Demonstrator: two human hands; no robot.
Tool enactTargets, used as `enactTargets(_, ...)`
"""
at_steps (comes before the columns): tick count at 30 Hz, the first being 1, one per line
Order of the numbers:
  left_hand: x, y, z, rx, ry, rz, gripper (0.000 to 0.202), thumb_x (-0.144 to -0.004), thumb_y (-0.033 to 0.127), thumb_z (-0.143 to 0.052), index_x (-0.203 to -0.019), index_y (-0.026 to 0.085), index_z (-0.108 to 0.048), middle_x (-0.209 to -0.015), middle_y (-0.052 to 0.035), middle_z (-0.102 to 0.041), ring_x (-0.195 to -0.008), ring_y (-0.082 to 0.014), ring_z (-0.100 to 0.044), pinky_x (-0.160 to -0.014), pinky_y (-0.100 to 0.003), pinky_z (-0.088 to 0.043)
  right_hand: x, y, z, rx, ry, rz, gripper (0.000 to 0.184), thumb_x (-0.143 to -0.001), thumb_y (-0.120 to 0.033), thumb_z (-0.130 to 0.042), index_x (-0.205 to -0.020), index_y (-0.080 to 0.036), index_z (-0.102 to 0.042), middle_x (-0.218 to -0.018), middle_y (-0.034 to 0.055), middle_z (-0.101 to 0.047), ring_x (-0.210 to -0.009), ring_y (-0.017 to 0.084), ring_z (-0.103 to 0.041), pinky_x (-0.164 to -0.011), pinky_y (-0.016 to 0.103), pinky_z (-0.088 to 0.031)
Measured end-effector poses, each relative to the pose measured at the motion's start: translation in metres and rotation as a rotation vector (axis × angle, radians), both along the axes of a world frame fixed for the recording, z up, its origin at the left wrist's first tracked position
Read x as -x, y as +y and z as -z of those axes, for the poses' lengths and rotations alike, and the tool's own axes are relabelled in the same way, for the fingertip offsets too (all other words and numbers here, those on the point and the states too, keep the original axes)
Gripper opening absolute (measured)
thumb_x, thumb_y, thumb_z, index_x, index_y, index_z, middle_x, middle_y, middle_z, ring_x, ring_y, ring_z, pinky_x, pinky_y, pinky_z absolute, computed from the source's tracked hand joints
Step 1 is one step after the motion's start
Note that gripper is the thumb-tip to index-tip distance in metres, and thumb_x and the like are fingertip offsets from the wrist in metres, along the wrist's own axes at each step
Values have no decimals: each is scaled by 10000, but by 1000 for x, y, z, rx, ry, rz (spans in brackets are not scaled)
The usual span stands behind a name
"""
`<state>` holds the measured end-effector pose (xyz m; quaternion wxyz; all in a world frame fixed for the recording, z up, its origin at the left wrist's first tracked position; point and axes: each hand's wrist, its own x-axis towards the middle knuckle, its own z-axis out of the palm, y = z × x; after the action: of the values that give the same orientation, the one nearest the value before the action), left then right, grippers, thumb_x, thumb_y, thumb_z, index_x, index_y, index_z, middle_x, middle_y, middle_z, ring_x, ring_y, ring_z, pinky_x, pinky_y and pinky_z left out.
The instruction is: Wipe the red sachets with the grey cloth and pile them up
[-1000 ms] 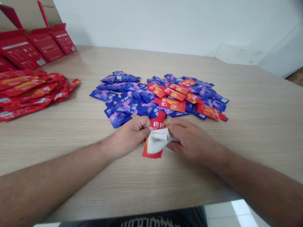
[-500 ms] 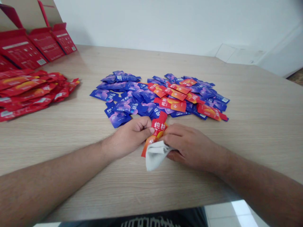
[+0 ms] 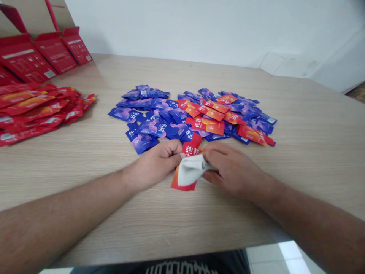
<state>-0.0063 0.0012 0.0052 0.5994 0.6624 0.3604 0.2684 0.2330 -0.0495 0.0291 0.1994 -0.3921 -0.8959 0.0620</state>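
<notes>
Left hand (image 3: 164,161) and right hand (image 3: 234,171) are close to each other but apart, as the head view shows. The left one pinches the left edge of a red packet (image 3: 191,150) between the thumb and curled fingers, probably so that the packet does not slip under the cloth. The right one is clamped on a bunched pale cloth (image 3: 190,170), which covers the packet's middle; gathered like this, the cloth is perhaps easier to press. Whether the right fingers also touch the packet, I cannot tell.

The packet is between the two hands, over the near part of the table (image 3: 137,228), its top end pointing to a heap of blue packets (image 3: 162,114). Some red packets (image 3: 209,123) lie upon this heap, seemingly within easy reach just beyond the hands.
</notes>
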Motion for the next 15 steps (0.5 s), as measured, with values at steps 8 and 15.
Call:
enactTargets(8,1,0,0,4,10,-3,247,-965,405,-645,-868,190,-570,-747,27,-587,-646,-106,-478,-584,-214,-386,3,-3,1,60,-44,-118,65,-955,-202,-682,-970,-216,-621,-1065,67,-706,-967,228,-649,-857,359,-519)
enactTargets(15,0,1,1,12,20,-13,254,-949,393,-661,-831,194,-556,-691,42,-545,-591,-96,-439,-551,-212,-350,-2,3,0,-8,37,119,149,-971,-296,-701,-939,-213,-581,-1015,85,-691,-924,235,-644,-806,358,-515)
